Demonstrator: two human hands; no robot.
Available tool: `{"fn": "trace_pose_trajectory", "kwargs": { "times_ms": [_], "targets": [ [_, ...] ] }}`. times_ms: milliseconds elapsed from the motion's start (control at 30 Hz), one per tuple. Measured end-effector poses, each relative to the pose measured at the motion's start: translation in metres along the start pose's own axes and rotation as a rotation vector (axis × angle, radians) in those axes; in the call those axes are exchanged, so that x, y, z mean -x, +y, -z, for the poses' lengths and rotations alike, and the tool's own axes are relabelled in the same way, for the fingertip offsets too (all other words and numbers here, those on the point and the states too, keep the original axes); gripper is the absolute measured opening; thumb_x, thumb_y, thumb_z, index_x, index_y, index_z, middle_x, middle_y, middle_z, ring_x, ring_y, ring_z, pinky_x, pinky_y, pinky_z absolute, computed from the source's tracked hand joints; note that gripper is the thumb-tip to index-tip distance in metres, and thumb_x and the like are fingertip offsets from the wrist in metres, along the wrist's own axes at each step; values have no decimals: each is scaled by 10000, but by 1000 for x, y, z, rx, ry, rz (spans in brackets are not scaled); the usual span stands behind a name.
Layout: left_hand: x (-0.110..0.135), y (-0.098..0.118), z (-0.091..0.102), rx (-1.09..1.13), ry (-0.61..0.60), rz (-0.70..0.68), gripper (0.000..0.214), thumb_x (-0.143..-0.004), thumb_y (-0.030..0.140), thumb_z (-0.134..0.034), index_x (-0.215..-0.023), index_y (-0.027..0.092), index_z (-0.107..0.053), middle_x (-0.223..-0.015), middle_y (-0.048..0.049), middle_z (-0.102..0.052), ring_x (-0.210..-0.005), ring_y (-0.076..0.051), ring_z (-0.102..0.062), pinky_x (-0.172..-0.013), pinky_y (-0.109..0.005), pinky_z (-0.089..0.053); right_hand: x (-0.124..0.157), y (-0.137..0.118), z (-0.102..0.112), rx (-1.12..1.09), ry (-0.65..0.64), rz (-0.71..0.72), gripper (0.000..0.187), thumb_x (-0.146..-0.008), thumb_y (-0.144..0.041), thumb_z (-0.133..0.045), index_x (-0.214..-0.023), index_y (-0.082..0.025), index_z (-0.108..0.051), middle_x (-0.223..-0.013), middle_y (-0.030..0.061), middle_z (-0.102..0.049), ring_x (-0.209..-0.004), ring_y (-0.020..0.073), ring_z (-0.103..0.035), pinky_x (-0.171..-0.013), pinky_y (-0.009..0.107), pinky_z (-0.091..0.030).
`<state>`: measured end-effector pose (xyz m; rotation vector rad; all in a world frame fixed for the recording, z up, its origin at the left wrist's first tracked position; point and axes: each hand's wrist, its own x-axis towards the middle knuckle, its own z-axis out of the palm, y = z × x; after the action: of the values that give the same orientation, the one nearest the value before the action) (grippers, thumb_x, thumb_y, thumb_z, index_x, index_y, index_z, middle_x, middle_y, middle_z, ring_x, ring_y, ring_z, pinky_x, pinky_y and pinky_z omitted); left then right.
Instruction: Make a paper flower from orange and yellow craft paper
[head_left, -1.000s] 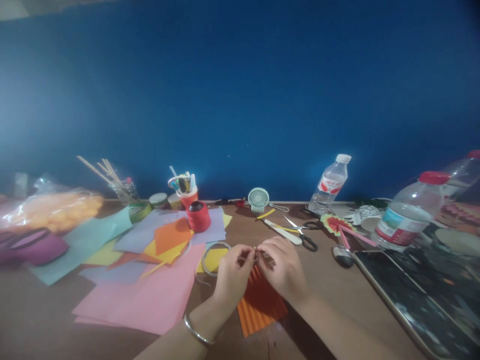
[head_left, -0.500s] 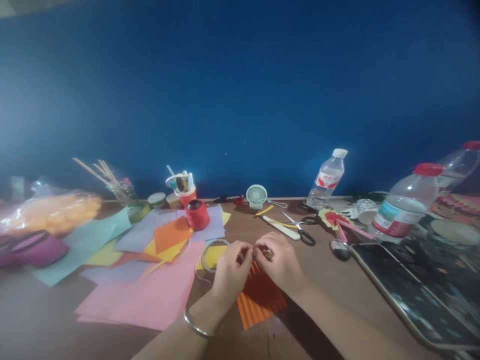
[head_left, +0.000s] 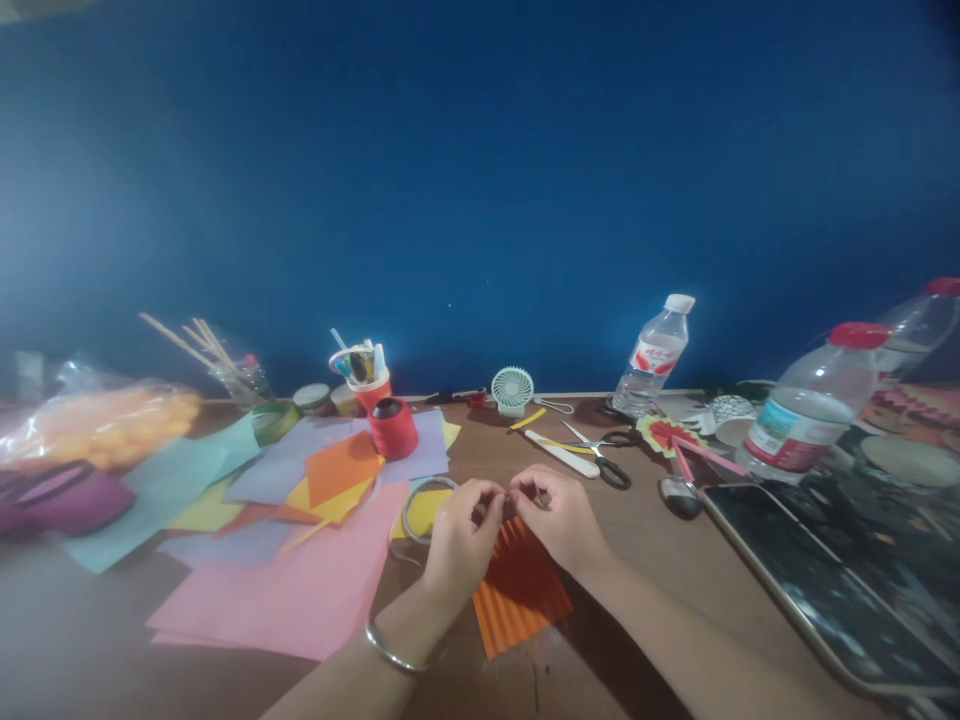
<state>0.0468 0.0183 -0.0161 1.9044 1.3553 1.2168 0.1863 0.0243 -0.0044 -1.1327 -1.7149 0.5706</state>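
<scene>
Pleated orange paper (head_left: 517,600) lies on the brown table, its folds fanning toward me and its far end hidden under my fingers. My left hand (head_left: 466,530), with a silver bangle at the wrist, pinches at that far end. Close against it, my right hand (head_left: 559,520) is also closed in a pinch, fingertips nearly touching the left ones. Both appear to grip the gathered paper edge; a small brownish bit shows by the right fingers. Left of my hands rest a grey ring-shaped coil (head_left: 420,510) and a yellow paper piece (head_left: 429,512).
Coloured paper sheets (head_left: 300,600) spread to the left, below a red thread spool (head_left: 393,430) and a pen cup (head_left: 371,390). Beyond my hands are scissors (head_left: 600,452), a white knife (head_left: 561,455) and a small fan (head_left: 513,388). Bottles (head_left: 814,410) and a phone (head_left: 795,580) sit right.
Almost nothing differs. My fingers shift very slightly at the paper's far end, and the whole view drifts a little.
</scene>
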Motion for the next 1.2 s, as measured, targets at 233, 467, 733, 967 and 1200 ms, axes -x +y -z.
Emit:
{"fn": "trace_pose_trajectory", "kwargs": {
  "times_ms": [233,467,733,967,1200],
  "targets": [
    [0,0,-1,24,-8,18,151,-820,265,-458,-765,187,-575,-713,-18,-604,-632,-146,-567,-586,-240,-440,1,3,-1,102,43,117,104,-718,-107,-533,-670,-188,-577,-646,8,-580,-643,157,-524,-608,263,-402],
    [1,2,0,-30,-20,-7,150,-812,251,-467,-743,185,-583,-690,-9,-603,-600,-133,-548,-565,-233,-421,1,2,0,132,46,117,102,-713,-113,-536,-642,-186,-546,-631,4,-562,-631,153,-517,-594,255,-398],
    [1,2,-1,82,-17,46,156,-820,267,-457,-762,186,-577,-714,-19,-613,-649,-152,-575,-603,-246,-444,0,3,0,51,44,130,90,-705,-107,-556,-674,-183,-592,-649,18,-592,-636,160,-538,-609,269,-421],
    [1,3,0,87,-9,40,151,-803,273,-479,-741,181,-582,-690,-16,-604,-609,-143,-559,-566,-236,-430,0,0,1,-39,23,-4,120,-706,-115,-521,-627,-180,-584,-620,2,-578,-592,142,-525,-548,239,-399],
    [-3,-4,-6,475,-20,233,118,-759,279,-554,-751,161,-561,-637,19,-572,-509,-92,-517,-473,-192,-420,-3,9,-6,-426,-2,-283,116,-718,-223,-547,-623,-162,-578,-570,-17,-559,-533,121,-497,-509,225,-383]
  ]
}}
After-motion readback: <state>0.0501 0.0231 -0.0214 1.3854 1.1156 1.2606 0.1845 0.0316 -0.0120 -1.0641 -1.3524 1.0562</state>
